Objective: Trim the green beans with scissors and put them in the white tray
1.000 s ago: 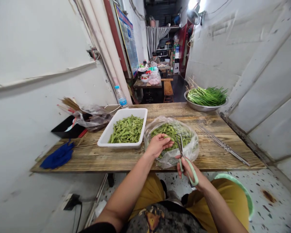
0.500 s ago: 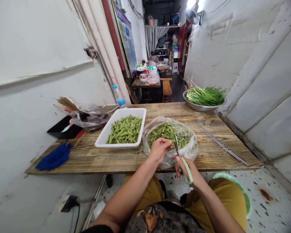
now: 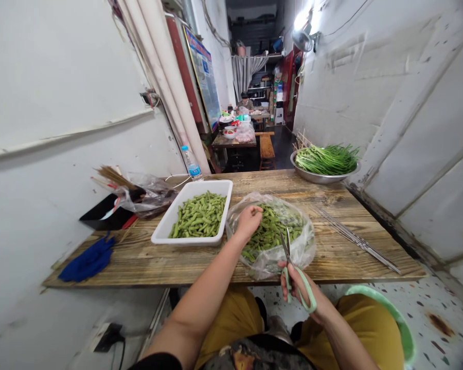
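My right hand [image 3: 306, 294] grips a pair of scissors with pale green handles [image 3: 310, 297]. Their blades stand apart and point away from me, over the near side of a clear plastic bag [image 3: 306, 253]. Inside the opened bag lie green soybean pods [image 3: 270, 226]. My left hand [image 3: 249, 222] is above the bag's left part with its fingers curled together; whatever they pinch, if anything, is hidden. To the left, a white plastic tray [image 3: 193, 240] holds a heap of similar pods [image 3: 202, 215].
A metal bowl [image 3: 326, 179] of long green stalks stands at the back right. Thin metal skewers [image 3: 357, 239] lie to the right. On the left are a blue cloth [image 3: 87, 261], a black box [image 3: 106, 216] and a water bottle [image 3: 193, 167]. A wooden bench [image 3: 267, 148] stands beyond the table.
My left hand has moved away from the scissor blades, left and slightly farther over the bag. The scissors have opened and come a little nearer to me.
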A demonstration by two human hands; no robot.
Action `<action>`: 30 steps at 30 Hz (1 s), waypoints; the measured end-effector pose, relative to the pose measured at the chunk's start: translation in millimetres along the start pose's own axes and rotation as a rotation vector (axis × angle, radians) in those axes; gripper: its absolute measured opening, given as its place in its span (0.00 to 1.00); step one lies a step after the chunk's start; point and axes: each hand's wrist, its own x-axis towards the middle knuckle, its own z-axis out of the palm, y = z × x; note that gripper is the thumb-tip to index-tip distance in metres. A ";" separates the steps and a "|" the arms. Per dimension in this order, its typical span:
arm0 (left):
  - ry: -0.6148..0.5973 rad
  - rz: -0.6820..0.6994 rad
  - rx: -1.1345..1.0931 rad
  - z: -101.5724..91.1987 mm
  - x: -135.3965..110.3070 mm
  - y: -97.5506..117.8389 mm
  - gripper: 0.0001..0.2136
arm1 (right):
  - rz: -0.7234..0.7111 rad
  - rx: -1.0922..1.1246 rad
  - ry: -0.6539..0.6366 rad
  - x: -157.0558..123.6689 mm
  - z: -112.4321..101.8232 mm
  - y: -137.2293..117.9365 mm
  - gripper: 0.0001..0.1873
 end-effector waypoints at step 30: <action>-0.422 -0.101 -0.077 -14.8 -30.3 16.9 0.09 | -0.153 -0.250 -0.016 26.5 10.2 -30.8 0.20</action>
